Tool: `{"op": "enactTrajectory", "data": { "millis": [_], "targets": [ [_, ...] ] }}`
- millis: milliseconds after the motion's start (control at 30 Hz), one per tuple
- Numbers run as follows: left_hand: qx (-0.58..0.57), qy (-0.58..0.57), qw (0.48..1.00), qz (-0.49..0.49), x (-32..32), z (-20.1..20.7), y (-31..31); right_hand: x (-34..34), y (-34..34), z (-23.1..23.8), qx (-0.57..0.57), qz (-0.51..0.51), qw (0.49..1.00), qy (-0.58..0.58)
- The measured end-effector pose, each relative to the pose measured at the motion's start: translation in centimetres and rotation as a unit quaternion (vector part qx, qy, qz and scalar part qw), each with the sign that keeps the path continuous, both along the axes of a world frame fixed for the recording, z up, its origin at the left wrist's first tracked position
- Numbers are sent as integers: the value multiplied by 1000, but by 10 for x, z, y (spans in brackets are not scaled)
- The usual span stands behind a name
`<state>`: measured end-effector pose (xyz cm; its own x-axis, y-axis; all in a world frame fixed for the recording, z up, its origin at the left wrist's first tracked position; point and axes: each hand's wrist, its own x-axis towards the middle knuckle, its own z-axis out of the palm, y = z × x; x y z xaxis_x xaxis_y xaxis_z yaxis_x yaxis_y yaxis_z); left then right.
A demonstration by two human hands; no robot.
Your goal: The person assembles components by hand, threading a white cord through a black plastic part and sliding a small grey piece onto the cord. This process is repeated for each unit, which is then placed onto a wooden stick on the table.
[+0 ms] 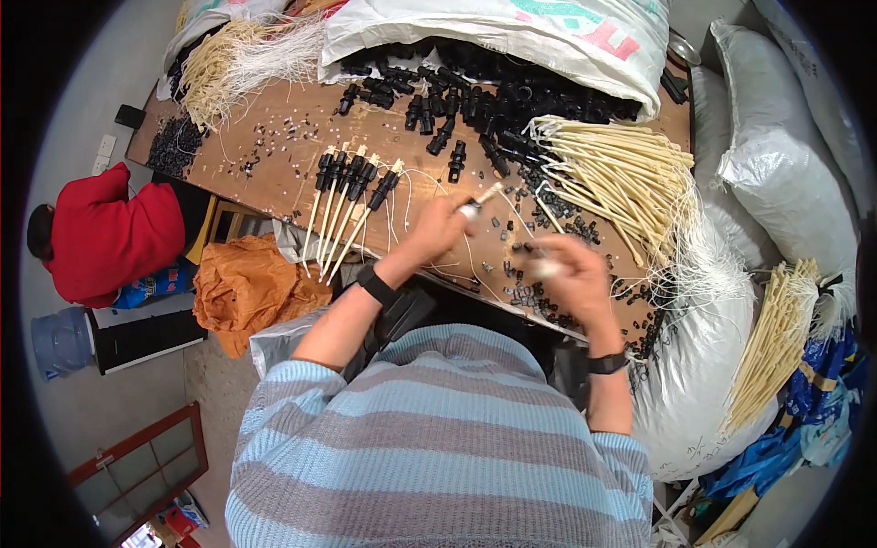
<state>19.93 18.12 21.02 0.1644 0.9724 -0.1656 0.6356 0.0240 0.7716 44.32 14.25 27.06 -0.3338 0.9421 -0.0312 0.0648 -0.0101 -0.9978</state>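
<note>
The left hand pinches a pale stick above the bench; the right hand is near it, fingers curled but blurred, so I cannot tell whether they hold anything. At the back, a white sack lies with its mouth toward the person, black fittings inside and spilling out. A second white sack, back left, has pale sticks with white strings at its mouth. Bulging pale sacks stand right of the bench, contents hidden. A crumpled orange bag sits on the left; its contents are unclear.
</note>
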Motion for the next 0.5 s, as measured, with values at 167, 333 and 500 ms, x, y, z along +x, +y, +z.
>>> {"op": "enactTrajectory", "data": {
  "millis": [167,333,500],
  "targets": [
    [-52,-208,977,-11,33,13,-13,-28,-9,-31,222,-39,914,-338],
    [-122,-230,965,11,17,26,-6,-19,-8,-29,334,-136,839,-408],
    [-142,-263,953,-47,44,19,-14,-25,-13,-25,266,-94,889,-360]
  ]
}}
